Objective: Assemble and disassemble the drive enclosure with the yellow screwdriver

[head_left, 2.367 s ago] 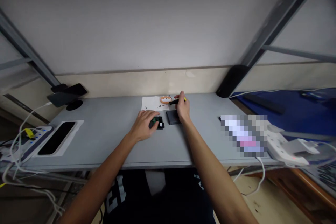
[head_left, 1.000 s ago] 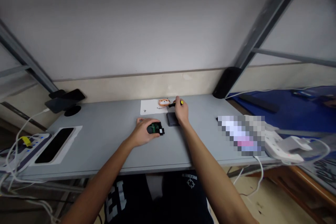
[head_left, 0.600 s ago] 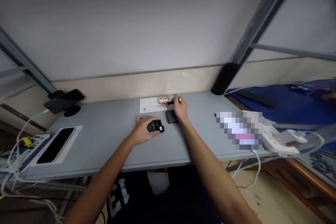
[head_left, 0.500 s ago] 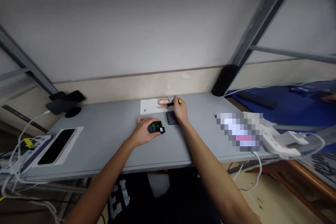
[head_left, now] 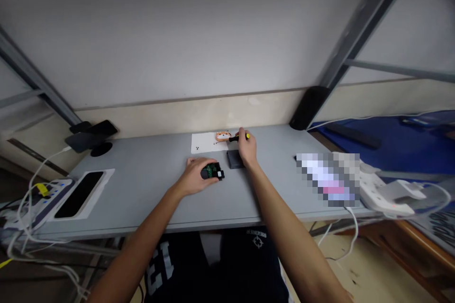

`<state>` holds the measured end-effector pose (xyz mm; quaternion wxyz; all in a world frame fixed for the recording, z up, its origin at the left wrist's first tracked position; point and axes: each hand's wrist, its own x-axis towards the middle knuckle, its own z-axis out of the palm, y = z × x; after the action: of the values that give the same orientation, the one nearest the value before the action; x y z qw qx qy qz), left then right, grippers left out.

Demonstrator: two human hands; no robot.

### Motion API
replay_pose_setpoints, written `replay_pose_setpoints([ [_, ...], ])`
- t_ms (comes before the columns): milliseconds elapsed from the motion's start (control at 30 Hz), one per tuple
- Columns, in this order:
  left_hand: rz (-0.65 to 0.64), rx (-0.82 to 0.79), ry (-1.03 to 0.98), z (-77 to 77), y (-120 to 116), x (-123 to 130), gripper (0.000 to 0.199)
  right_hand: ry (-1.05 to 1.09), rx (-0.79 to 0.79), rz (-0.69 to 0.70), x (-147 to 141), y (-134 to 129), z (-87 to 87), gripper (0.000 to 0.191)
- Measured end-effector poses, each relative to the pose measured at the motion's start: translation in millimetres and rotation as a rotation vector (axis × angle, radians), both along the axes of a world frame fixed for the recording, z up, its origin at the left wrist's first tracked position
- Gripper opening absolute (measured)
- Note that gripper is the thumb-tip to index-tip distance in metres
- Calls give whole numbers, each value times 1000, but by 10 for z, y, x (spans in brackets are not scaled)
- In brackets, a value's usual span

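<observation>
My left hand is closed around a small black device with a bare green circuit board, thumb and fingers along its sides, low over the desk. In my right hand is a screwdriver with a black and yellow handle. It is held nearly level, its shaft pointing left over the white paper. The shaft's tip is near a small orange and white object; whether they touch I cannot tell. Partly under my right hand lies a dark grey flat cover. Several tiny dark screw-like bits rest on the white paper.
A phone and a power strip are at the left, near a black stand. A black cylinder stands at the back right. On the right are a blurred-out screen and a white power strip with cables.
The view has shifted slightly. Both hands keep nearly the same places, still holding the circuit-board device and the screwdriver. The screwdriver has tilted slightly at most.
</observation>
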<state>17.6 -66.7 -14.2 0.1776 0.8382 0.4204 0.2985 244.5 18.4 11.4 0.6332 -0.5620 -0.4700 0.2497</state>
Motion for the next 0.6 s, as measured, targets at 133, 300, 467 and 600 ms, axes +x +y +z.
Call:
replay_pose_setpoints([
  [133,22,49,-76,16,7,-14,33,41,29,-8,10,-20,36,48],
  [300,244,136,-235,-36,147,-63,18,115,49,87,-26,-64,47,50],
  [467,298,145,-261,-111,242,-100,14,146,21,226,-138,-124,37,50],
  [600,264,136,-242,-116,231,-94,14,142,3,269,-191,-157,34,48],
])
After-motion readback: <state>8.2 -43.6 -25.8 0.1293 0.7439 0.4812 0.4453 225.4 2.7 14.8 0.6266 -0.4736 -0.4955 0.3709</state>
